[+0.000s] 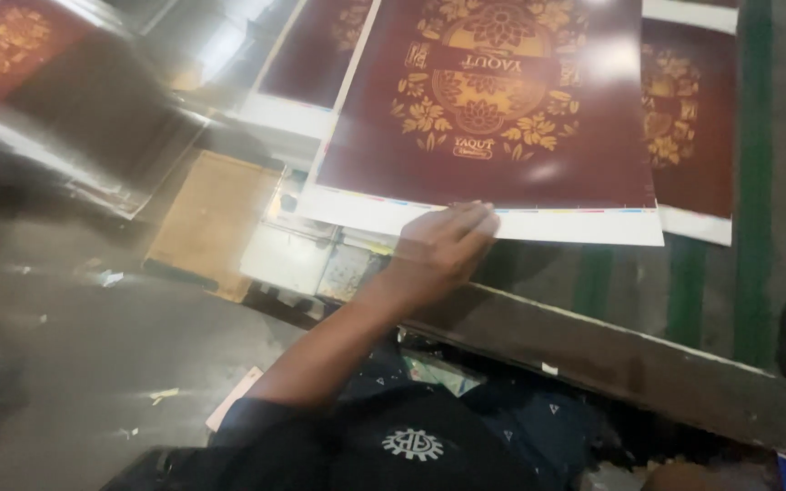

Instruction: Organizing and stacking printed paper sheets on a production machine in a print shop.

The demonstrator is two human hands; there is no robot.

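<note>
At the near white margin of the glossy maroon printed sheet with gold ornament [502,109], my left hand [438,250] reaches forward, arm outstretched, fingers extended flat; whether the grip pinches the edge I cannot tell.

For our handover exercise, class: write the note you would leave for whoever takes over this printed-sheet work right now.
Left hand: fingers flat and open on the white bottom margin of the top printed sheet, maroon with gold ornament.
Right hand: out of view.
Things: similar sheets lie under and beside it on the green-striped table.
Done: top sheet lies flat, overlapping the others.
Left: the hand only rests on the margin; no sheet is gripped or lifted.
</note>
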